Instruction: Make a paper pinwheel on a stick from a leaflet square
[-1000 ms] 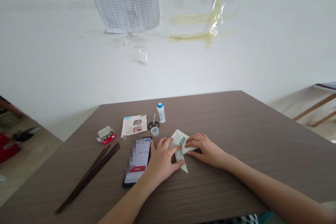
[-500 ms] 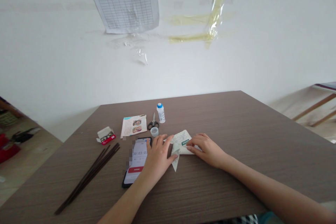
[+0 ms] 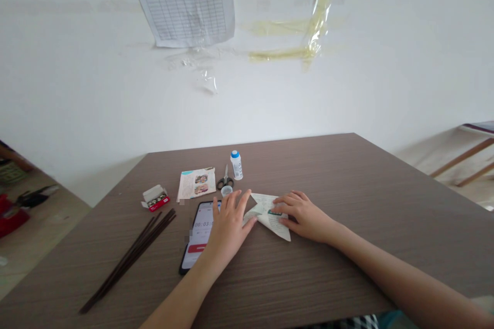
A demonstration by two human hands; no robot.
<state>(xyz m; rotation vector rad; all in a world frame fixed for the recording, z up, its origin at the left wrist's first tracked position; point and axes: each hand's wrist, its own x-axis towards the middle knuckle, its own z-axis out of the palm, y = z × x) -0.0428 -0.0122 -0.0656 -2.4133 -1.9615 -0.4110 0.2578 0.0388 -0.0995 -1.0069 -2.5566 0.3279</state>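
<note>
A piece of printed paper (image 3: 272, 222), pale with a green label and folded at its left side, lies on the table between my hands. My left hand (image 3: 231, 221) has its fingers spread, with the thumb touching the paper's left end. Curled over the paper's right side are the fingers of my right hand (image 3: 306, 217), the thumb at its near edge. Part of the sheet is hidden under those fingers. Under and beside my left wrist lies a phone (image 3: 197, 236) showing a running timer.
Beyond my left hand stand a small white cup (image 3: 226, 191), black-handled scissors (image 3: 225, 181) and a white bottle with a blue cap (image 3: 236, 166). Farther left are a printed booklet (image 3: 196, 184), an open red-and-white box (image 3: 155, 199) and several dark thin sticks (image 3: 129, 259).
The paper has been turned or unfolded: its downward point has gone from beside my left thumb to near my right thumb. My left hand has shifted slightly left and its fingers spread.
</note>
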